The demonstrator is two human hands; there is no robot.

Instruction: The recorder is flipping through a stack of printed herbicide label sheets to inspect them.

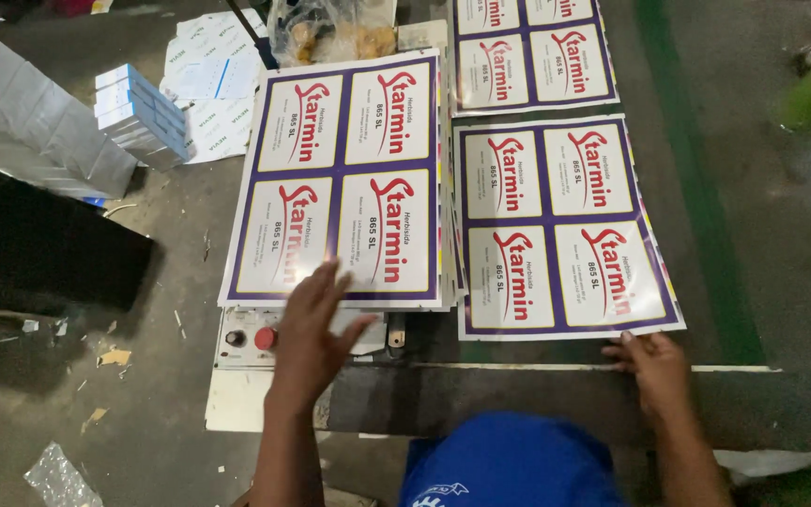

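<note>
Two lots of large printed label sheets lie side by side on a dark work surface, each sheet with white panels in purple borders. My left hand (pixel 316 329) has its fingers spread and rests flat on the near edge of the left stack of sheets (pixel 340 178). My right hand (pixel 654 371) has its fingers curled at the near right corner of the right sheet (pixel 565 225), gripping its edge. A third sheet (pixel 527 52) lies further away, beyond the right one.
A white control panel with a red button (pixel 265 338) sits under the left stack's near edge. Small blue-and-white boxes (pixel 143 113), a grey carton (pixel 39 122) and loose white papers (pixel 208 75) lie at the left. A plastic bag (pixel 330 33) is at the back. A blue cap (pixel 509 465) fills the bottom edge.
</note>
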